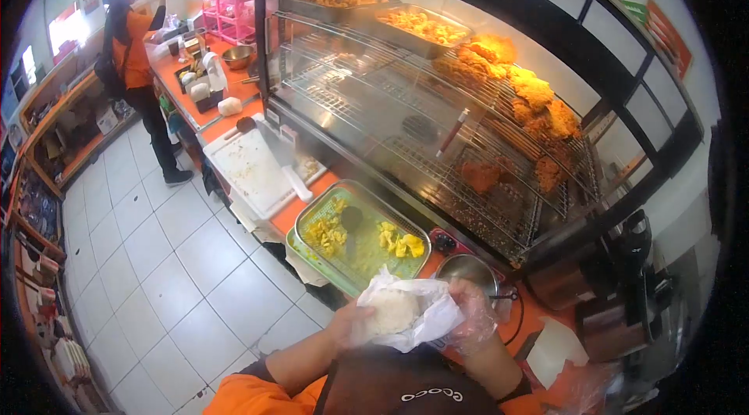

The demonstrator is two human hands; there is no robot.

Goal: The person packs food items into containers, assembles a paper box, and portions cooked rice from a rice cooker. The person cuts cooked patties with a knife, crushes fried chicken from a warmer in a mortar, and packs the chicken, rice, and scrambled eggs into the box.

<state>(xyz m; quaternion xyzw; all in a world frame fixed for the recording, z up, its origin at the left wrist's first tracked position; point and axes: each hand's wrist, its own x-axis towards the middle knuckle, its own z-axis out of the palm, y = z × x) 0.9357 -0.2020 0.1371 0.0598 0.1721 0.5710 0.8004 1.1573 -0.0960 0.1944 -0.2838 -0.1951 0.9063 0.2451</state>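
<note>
Rice (392, 312) in white paper (437, 320), gripped at 2 edges between left hand (349, 327) and right hand (474, 315); tray (428, 245) just beyond, floor (187, 235) stretching off left.

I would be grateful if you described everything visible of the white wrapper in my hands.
The wrapper looks like thin, crumpled paper, opened around a rounded white mound, possibly rice. Its edges stand up unevenly. Your right hand holds one side, your left the other, in front of the dark apron.

White paper (433, 302), orange counter (282, 219), green tray (293, 242) with yellow food (402, 241), white tiled floor (183, 235), pink rack (234, 17)
</note>
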